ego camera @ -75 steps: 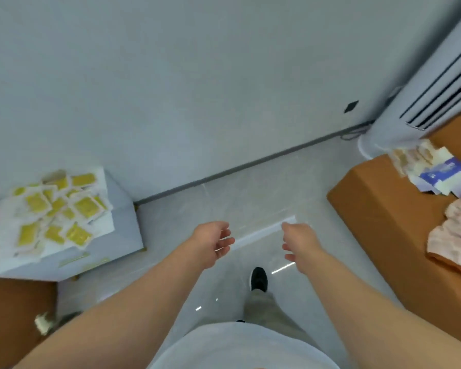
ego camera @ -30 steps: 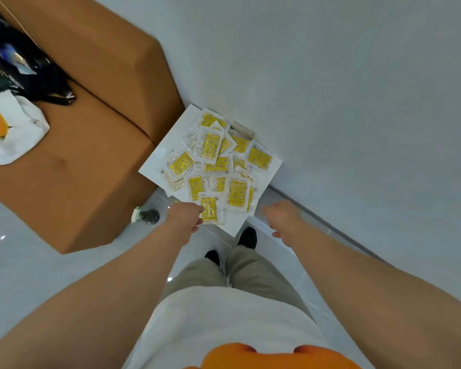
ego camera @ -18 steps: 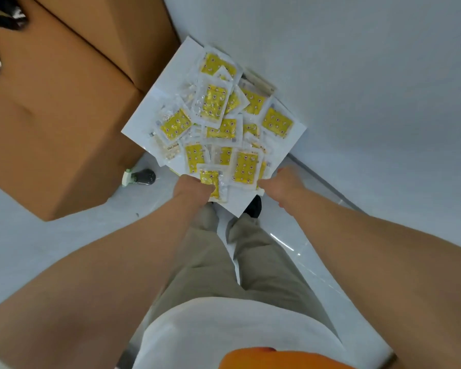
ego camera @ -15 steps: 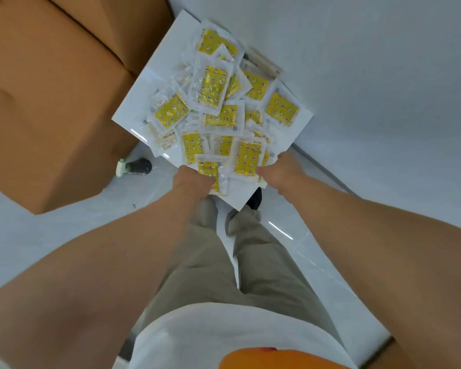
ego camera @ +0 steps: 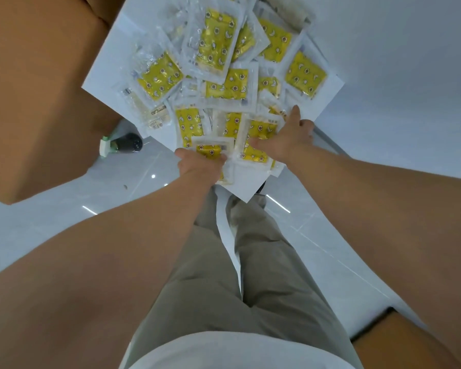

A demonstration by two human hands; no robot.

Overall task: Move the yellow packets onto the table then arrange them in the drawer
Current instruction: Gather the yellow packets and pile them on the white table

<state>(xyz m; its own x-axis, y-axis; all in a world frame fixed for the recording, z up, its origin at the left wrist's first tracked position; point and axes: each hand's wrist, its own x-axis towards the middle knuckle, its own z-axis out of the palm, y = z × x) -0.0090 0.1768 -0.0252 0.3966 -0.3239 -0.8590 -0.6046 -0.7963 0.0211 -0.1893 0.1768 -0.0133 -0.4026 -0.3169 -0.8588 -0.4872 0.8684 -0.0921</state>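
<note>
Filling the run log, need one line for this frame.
phase: pickup | left hand: grips near-edge yellow packet | right hand: on packet pile, grip unclear | pile: on white box

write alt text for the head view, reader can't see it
Two bare hands reach into a pile of yellow packets on a white surface; the left hand grips a small packet at the near edge, the right hand rests on packets beside it. A brown cardboard box stands left, beige trousers below.

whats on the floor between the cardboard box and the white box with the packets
A small dark bottle with a pale green cap, lying on its side, shown in the head view.
</note>
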